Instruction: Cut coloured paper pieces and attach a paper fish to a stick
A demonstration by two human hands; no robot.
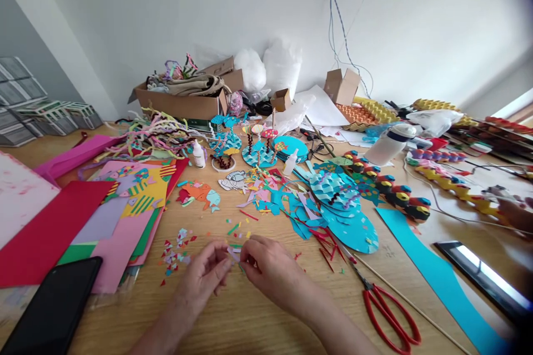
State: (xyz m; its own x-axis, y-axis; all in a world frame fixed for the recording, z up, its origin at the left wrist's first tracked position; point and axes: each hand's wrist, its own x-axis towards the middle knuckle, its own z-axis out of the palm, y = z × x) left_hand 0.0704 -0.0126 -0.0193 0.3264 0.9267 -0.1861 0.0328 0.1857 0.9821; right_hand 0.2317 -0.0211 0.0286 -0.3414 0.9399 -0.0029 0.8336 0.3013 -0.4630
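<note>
Head view of a wooden craft table (250, 321) seen from the near edge. The left hand (204, 274) and the right hand (266, 266) meet at the near centre, fingertips drawn together on a small pale paper scrap (234, 254) pinched between them; both hands are nearly closed, thumbs pressed toward forefingers, the scrap held just above the tabletop. Just left of the hands lies a scatter of confetti-like paper bits (177, 255). Farther left, a stack of coloured paper sheets (112, 222) overlaps a red sheet (45, 233), with a black phone (54, 305) at the near left corner. To the right of the hands lie red-handled scissors (389, 313), beside a thin wooden stick (412, 305), and a long blue paper strip (437, 277) runs toward the near right. Beyond the hands, at mid-table, sit blue paper offcuts (287, 205), a pile of blue scaled discs (341, 205) and a small paper fish (202, 194). A white glue bottle (199, 154) stands farther back, and an open cardboard box (183, 102) rests against the far wall.
</note>
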